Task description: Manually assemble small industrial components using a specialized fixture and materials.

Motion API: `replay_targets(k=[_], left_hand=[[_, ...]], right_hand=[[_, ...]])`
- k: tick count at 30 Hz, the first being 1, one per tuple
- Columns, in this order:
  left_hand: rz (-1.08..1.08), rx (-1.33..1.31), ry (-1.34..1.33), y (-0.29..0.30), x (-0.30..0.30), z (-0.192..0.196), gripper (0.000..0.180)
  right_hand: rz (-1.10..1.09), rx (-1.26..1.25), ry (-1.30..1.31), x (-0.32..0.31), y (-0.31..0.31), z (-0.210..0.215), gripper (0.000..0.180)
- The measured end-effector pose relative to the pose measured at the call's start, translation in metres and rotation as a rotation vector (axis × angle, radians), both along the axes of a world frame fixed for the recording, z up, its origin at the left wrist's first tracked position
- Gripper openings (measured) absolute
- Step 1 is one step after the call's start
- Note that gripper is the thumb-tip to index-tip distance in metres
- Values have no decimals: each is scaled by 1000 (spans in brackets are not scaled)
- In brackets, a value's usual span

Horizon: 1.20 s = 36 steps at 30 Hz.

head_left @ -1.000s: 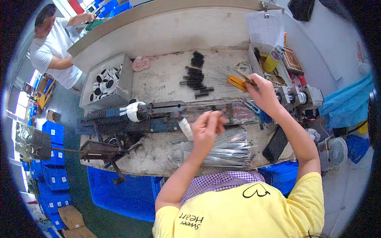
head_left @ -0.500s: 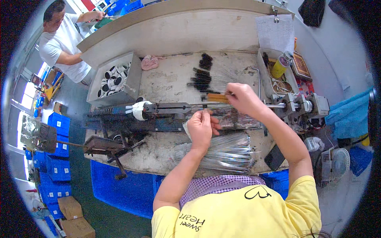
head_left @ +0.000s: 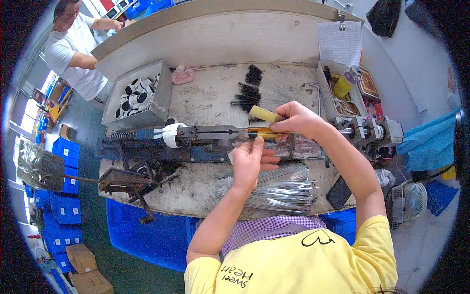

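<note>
My right hand (head_left: 299, 120) closes round one end of a short pale-yellow block (head_left: 266, 113), held tilted above the bench machine (head_left: 210, 153). Just below it, an amber strip with a dark end (head_left: 267, 133) lies along the machine's bar; whether it joins the yellow block cannot be told. My left hand (head_left: 248, 160) is at the near side of the bar, thumb raised to the amber strip's lower edge and the other fingers reaching right. What its fingertips pinch is too small to make out. A bundle of thin metal wires (head_left: 274, 188) lies beside my left forearm.
Behind the machine are black-bristled brushes (head_left: 249, 93) with wire stems. A grey bin (head_left: 164, 100) of white-and-black parts stands left, a tray (head_left: 361, 100) with a yellow can right. A phone (head_left: 339, 193) lies near the front edge. A crank arm (head_left: 129, 180) juts left. Another person (head_left: 78, 54) stands beyond.
My right hand has turned and shifted slightly; the yellow block now shows above the bar, and amber shows lower, on the bar. My left hand stays nearly in place, its fingers stretched further right.
</note>
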<state>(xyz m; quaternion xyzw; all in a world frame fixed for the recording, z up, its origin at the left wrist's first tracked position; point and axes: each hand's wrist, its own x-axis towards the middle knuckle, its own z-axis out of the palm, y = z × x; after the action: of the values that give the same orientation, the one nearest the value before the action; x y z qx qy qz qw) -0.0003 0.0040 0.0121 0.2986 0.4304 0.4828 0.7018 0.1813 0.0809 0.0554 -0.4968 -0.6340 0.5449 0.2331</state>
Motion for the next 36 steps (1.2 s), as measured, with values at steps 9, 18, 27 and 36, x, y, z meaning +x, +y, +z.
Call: replay_targets(k=[9, 18, 27, 36], left_hand=[[-68, -30, -735, -3, -8, 1, 35], [-12, -102, -769, -4, -6, -4, 50], [-2, 10, -768, -4, -1, -13, 56], [54, -26, -737, -4, -2, -5, 52]], right_hand=[[-320, 486, -111, 17, -29, 0, 14], [-251, 950, -112, -3, -75, 0, 17], [-158, 1183, -308, -29, -61, -19, 21], [-221, 1219, -320, -10, -64, -11, 19]])
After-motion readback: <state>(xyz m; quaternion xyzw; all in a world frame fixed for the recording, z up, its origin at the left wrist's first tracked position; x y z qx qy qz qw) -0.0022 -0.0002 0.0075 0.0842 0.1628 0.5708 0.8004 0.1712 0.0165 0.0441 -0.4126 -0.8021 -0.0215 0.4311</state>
